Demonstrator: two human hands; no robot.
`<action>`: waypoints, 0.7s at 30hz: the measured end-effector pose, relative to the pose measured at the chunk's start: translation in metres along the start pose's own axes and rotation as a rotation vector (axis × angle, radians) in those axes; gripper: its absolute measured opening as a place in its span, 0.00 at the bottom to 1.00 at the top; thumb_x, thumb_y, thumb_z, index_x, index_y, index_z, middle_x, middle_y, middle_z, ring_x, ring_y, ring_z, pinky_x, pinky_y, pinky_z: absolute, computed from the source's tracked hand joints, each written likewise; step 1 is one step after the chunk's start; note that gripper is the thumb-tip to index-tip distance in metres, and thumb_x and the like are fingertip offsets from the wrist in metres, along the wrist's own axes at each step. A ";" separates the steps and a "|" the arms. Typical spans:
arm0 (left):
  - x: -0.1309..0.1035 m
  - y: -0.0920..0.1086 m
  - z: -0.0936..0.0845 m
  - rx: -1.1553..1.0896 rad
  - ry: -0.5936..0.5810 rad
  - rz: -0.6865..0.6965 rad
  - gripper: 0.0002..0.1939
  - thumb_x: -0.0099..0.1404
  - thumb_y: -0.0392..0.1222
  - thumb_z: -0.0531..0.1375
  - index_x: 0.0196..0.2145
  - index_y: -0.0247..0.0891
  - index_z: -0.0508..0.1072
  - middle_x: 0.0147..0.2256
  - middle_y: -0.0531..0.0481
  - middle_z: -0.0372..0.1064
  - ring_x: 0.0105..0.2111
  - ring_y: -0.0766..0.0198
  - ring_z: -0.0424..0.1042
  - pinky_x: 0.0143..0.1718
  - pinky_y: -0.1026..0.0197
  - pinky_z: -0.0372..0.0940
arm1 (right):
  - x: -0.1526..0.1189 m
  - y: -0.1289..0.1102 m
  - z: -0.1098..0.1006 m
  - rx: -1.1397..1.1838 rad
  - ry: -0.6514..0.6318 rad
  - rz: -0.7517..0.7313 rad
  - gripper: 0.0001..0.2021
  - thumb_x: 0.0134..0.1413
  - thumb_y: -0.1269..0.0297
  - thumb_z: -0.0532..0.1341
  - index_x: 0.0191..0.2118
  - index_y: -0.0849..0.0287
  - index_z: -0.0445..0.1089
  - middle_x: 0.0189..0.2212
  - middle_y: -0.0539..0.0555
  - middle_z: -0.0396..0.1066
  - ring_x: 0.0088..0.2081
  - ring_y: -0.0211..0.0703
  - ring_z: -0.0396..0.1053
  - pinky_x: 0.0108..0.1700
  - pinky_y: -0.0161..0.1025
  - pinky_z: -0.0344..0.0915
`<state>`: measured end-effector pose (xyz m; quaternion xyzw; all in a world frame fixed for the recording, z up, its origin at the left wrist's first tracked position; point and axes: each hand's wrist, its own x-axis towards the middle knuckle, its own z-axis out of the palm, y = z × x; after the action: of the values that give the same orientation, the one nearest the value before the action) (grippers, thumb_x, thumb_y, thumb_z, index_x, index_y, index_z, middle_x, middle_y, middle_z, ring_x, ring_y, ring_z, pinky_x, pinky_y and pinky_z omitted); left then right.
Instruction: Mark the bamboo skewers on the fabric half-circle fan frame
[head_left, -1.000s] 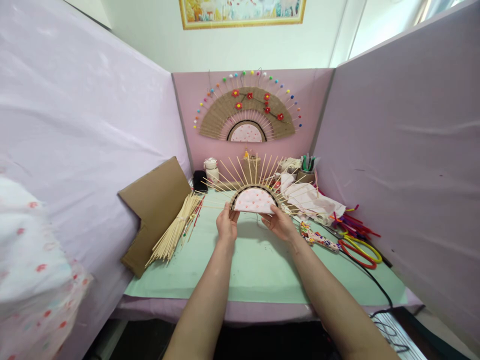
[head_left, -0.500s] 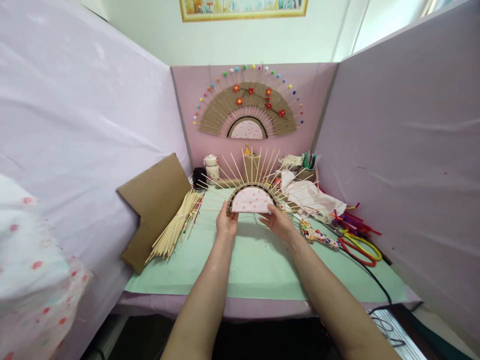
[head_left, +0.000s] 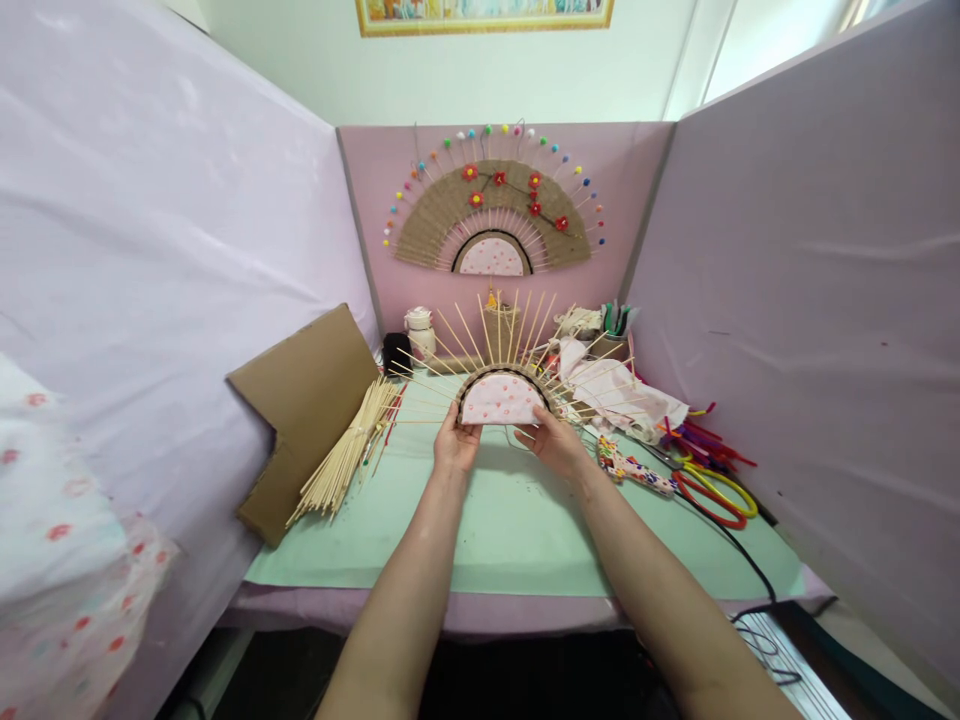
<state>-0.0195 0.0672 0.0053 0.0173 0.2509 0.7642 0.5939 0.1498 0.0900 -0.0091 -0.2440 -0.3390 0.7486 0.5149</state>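
Observation:
A half-round fan frame is held up over the green table top, its base covered in pink-dotted cloth and edged with a dark braid and cardboard. Thin wooden sticks fan outward from its curved edge. My left hand grips the lower left corner, thumb near the rim. On the lower right corner my right hand is closed, thumb on the cloth and the other fingers partly hidden behind. Beyond it, a finished-looking fan with red flowers and coloured pompoms hangs on the pink back panel.
At left, a bundle of sticks lies against a cardboard sheet. To the right are a patterned glue gun, scissors, pipe cleaners and cloth. A white bottle stands at the back.
The view has shifted very slightly. Both hands keep their hold on the fan frame, which is tilted a touch differently, its sticks leaning slightly more to the right.

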 end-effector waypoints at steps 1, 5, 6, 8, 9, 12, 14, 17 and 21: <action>0.000 0.000 0.000 -0.002 -0.004 0.004 0.06 0.65 0.33 0.57 0.34 0.34 0.75 0.33 0.46 0.77 0.37 0.63 0.77 0.40 0.63 0.72 | 0.000 0.000 0.001 0.013 0.006 0.012 0.09 0.48 0.63 0.67 0.37 0.53 0.71 0.34 0.46 0.77 0.33 0.37 0.74 0.37 0.36 0.73; 0.000 -0.002 0.000 -0.004 -0.032 0.034 0.07 0.67 0.34 0.56 0.34 0.34 0.75 0.34 0.46 0.77 0.38 0.65 0.76 0.41 0.65 0.70 | -0.001 0.001 0.003 0.037 0.008 0.034 0.07 0.49 0.63 0.66 0.36 0.52 0.70 0.32 0.46 0.77 0.33 0.37 0.75 0.36 0.36 0.73; -0.001 -0.003 0.000 -0.002 -0.042 0.044 0.08 0.67 0.35 0.56 0.34 0.34 0.75 0.34 0.46 0.77 0.37 0.66 0.76 0.42 0.65 0.70 | -0.001 0.002 0.004 0.043 0.007 0.032 0.07 0.50 0.63 0.66 0.37 0.52 0.70 0.33 0.46 0.78 0.34 0.37 0.75 0.37 0.36 0.73; -0.003 -0.004 0.002 0.007 -0.066 0.064 0.08 0.67 0.36 0.56 0.34 0.33 0.75 0.34 0.46 0.77 0.37 0.66 0.76 0.42 0.65 0.69 | -0.001 0.002 0.005 0.063 0.005 0.034 0.07 0.50 0.64 0.66 0.38 0.52 0.70 0.34 0.46 0.78 0.34 0.37 0.75 0.36 0.35 0.73; -0.004 -0.004 0.002 0.014 -0.080 0.072 0.08 0.67 0.36 0.56 0.35 0.33 0.75 0.33 0.45 0.77 0.36 0.66 0.76 0.42 0.65 0.69 | -0.001 0.002 0.005 0.074 0.004 0.036 0.07 0.51 0.64 0.65 0.38 0.52 0.70 0.34 0.47 0.78 0.33 0.37 0.75 0.36 0.35 0.73; -0.008 -0.003 0.003 0.035 -0.125 0.090 0.09 0.67 0.36 0.56 0.34 0.32 0.76 0.32 0.44 0.77 0.35 0.65 0.76 0.41 0.64 0.69 | -0.002 -0.001 0.007 0.103 -0.001 0.043 0.07 0.51 0.63 0.65 0.38 0.53 0.71 0.34 0.48 0.78 0.32 0.36 0.75 0.32 0.32 0.72; -0.009 -0.002 0.002 0.050 -0.148 0.112 0.08 0.66 0.36 0.57 0.33 0.32 0.76 0.31 0.45 0.77 0.33 0.65 0.76 0.40 0.63 0.70 | -0.002 -0.002 0.007 0.122 0.002 0.039 0.07 0.51 0.63 0.65 0.38 0.53 0.72 0.34 0.48 0.78 0.32 0.36 0.75 0.31 0.31 0.71; -0.009 -0.002 0.001 0.042 -0.152 0.132 0.07 0.64 0.32 0.57 0.32 0.33 0.76 0.31 0.46 0.77 0.32 0.65 0.76 0.38 0.63 0.70 | -0.002 -0.002 0.007 0.151 0.010 0.026 0.08 0.50 0.64 0.66 0.38 0.54 0.72 0.32 0.48 0.78 0.31 0.36 0.75 0.31 0.32 0.71; -0.010 -0.006 0.001 0.000 -0.156 0.144 0.08 0.63 0.31 0.57 0.31 0.33 0.75 0.30 0.46 0.76 0.30 0.66 0.76 0.37 0.64 0.71 | 0.000 0.001 0.006 0.180 0.025 0.010 0.09 0.47 0.62 0.68 0.36 0.54 0.72 0.31 0.49 0.78 0.31 0.38 0.75 0.32 0.34 0.71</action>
<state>-0.0108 0.0594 0.0062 0.0946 0.2020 0.8014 0.5550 0.1448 0.0885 -0.0064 -0.2077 -0.2626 0.7754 0.5354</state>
